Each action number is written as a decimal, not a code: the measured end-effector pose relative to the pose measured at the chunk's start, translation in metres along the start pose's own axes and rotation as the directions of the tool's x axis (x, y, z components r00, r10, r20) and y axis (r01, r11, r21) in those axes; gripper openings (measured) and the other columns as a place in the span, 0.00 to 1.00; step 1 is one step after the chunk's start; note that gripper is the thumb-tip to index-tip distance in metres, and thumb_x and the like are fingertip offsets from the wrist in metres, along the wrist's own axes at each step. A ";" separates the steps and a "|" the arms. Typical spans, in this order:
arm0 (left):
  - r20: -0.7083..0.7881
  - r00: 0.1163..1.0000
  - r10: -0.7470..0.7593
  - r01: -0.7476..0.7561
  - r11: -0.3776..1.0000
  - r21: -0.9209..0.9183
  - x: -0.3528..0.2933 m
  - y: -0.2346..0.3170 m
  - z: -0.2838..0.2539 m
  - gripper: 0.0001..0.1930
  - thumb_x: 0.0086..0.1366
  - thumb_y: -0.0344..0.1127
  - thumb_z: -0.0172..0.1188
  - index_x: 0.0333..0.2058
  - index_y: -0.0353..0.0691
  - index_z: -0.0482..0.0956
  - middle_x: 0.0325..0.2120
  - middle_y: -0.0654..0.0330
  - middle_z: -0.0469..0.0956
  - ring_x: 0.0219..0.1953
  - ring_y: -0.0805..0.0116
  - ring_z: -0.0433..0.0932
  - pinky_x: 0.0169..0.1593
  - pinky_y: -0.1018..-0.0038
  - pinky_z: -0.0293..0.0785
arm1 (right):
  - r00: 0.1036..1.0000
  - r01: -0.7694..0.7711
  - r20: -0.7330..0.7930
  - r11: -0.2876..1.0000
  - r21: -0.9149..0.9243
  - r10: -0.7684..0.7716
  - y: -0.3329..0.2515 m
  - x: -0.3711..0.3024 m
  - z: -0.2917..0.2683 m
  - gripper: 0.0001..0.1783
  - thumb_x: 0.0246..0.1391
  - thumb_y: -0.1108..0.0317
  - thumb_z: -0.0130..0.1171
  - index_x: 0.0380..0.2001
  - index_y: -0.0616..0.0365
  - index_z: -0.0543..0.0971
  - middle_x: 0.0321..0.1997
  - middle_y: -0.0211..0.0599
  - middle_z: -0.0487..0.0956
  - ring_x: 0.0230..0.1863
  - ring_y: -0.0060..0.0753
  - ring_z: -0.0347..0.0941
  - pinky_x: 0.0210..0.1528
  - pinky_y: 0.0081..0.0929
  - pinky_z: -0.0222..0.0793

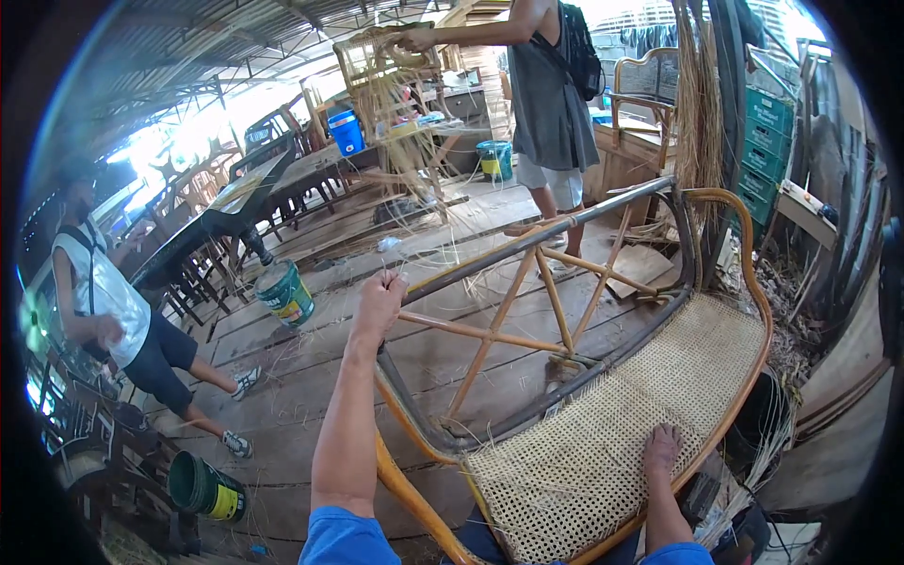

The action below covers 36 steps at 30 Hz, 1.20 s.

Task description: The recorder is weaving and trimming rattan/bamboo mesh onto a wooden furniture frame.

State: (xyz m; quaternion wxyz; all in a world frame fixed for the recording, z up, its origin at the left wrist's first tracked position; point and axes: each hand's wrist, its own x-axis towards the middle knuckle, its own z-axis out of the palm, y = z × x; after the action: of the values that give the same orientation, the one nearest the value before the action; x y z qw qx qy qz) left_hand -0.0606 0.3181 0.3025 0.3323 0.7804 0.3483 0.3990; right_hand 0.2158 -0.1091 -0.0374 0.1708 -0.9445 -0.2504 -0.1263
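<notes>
A rattan bench frame (490, 336) lies tipped in front of me, with crossed poles in its open side. Pale woven cane webbing (584, 452) covers the near panel, with loose strand ends along its inner edge. My left hand (379, 303) is raised at the frame's far left corner, fingers pinched together. Whether a thin strand is between them is too small to tell. My right hand (663, 448) rests on the webbing near its right edge, fingers spread and holding nothing.
A person in a grey top (551, 104) stands beyond the frame, reaching toward a cane chair back (363, 61). Another person in a white top (118, 292) is at left. Green buckets (284, 294) stand on the plank floor. Green crates (765, 141) are stacked at right.
</notes>
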 end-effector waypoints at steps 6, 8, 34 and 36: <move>0.005 0.999 0.046 -0.046 0.999 0.003 -0.001 -0.011 0.002 0.14 0.61 0.42 0.54 0.24 0.38 0.73 0.14 0.69 0.67 0.13 0.82 0.64 0.17 0.81 0.59 | 0.999 -0.027 0.038 0.998 -0.055 0.030 -0.003 -0.001 -0.004 0.08 0.49 0.66 0.57 0.32 0.57 0.75 0.44 0.36 0.71 0.52 0.39 0.60 0.57 0.35 0.51; 0.016 0.999 0.038 -0.038 0.999 0.013 -0.001 -0.010 0.004 0.14 0.61 0.42 0.54 0.24 0.38 0.73 0.13 0.69 0.67 0.13 0.82 0.64 0.18 0.81 0.59 | 1.000 -0.007 -0.001 0.998 -0.064 0.007 0.003 -0.001 0.004 0.08 0.49 0.66 0.57 0.32 0.57 0.75 0.44 0.36 0.71 0.51 0.39 0.60 0.57 0.35 0.51; 0.020 0.999 -0.046 0.045 0.998 0.049 -0.001 -0.008 0.004 0.15 0.61 0.43 0.54 0.26 0.34 0.74 0.18 0.64 0.71 0.23 0.76 0.66 0.30 0.74 0.66 | 0.978 -0.080 0.193 0.997 -0.018 0.082 -0.005 0.004 -0.010 0.14 0.51 0.65 0.54 0.40 0.59 0.76 0.51 0.36 0.70 0.58 0.42 0.57 0.61 0.40 0.50; 0.018 0.999 -0.043 0.043 0.998 0.039 -0.002 -0.008 0.002 0.15 0.60 0.43 0.54 0.26 0.34 0.74 0.18 0.63 0.72 0.23 0.75 0.67 0.30 0.73 0.66 | 0.989 -0.093 0.116 0.995 -0.020 0.095 -0.008 0.003 -0.006 0.14 0.52 0.65 0.53 0.41 0.59 0.76 0.52 0.36 0.70 0.59 0.42 0.56 0.62 0.40 0.48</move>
State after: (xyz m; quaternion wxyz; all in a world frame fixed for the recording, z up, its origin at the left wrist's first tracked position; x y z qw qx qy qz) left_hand -0.0618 0.3202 0.2945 0.3291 0.7827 0.3695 0.3776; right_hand 0.2133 -0.1041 -0.0290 0.1547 -0.9623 -0.2141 -0.0646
